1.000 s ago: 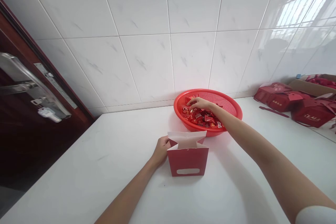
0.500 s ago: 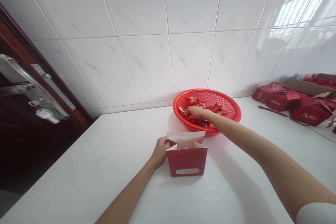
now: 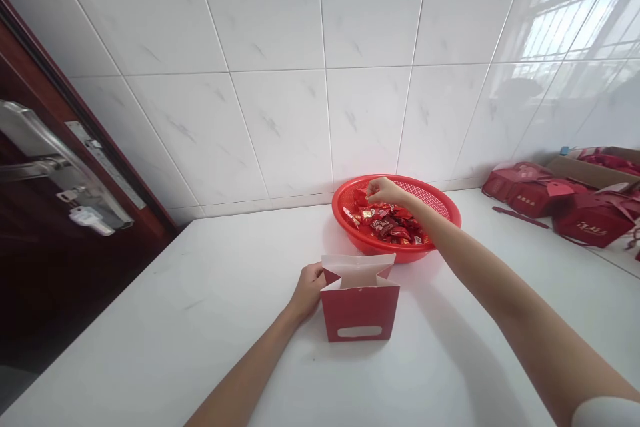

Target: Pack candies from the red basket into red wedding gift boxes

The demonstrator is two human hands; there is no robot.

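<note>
An open-topped red paper box (image 3: 360, 313) with a white inside stands upright on the white table. My left hand (image 3: 309, 290) is at its left side, fingers closed on the box's rear left edge and partly hidden behind it. Behind the box, a red plastic basket (image 3: 445, 213) holds many wrapped sweets (image 3: 385, 223) in red and dark red. My right hand (image 3: 383, 191) is over the back of the basket, its fingers pinched at a red wrapper (image 3: 361, 198); whether that piece is lifted is hard to tell.
At the far right, several closed red gift boxes (image 3: 543, 197) stand beside a cardboard box (image 3: 583, 172). A dark red strip (image 3: 520, 217) lies in front of them. Left of the table (image 3: 225, 280) is a brown door with a metal handle (image 3: 30, 170) and keys (image 3: 90, 219). A tiled wall (image 3: 280, 127) rises behind.
My right hand has risen from among the sweets toward the back of the basket, uncovering more of them. My left hand stays at the box. The view has shifted slightly.
</note>
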